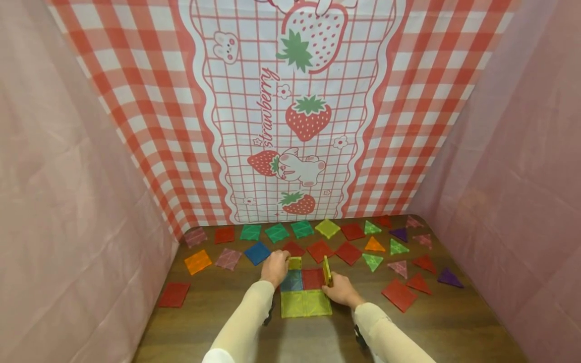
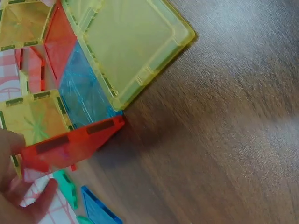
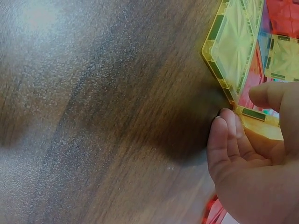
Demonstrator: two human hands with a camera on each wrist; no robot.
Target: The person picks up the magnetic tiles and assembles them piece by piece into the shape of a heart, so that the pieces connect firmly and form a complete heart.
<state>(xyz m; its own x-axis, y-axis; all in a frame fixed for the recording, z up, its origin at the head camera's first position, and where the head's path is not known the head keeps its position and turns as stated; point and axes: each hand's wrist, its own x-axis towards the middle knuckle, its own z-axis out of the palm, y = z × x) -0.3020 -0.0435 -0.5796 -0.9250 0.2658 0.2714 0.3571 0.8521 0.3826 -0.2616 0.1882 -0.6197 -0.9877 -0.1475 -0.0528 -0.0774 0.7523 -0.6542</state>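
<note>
Two yellow magnetic tiles (image 1: 306,304) lie flat in front of a flat blue tile (image 1: 292,282) and a flat red tile (image 1: 312,279), edges joined. My left hand (image 1: 274,268) pinches an upright red tile (image 2: 77,143) at the blue tile's left side. Behind the blue tile stands a yellow tile (image 1: 295,263), close to those fingers. At the flat red tile's right edge, my right hand (image 1: 342,290) grips an upright yellow tile (image 1: 328,272) between thumb (image 3: 266,94) and fingers. The left hand hides the standing red tile in the head view.
Loose square tiles lie along the back, among them a green tile (image 1: 277,233), a blue tile (image 1: 257,253) and a red tile (image 1: 348,253). Several triangles, such as a purple triangle (image 1: 450,278), lie at right. A checked cloth (image 1: 295,101) hangs behind the wooden table (image 1: 218,312).
</note>
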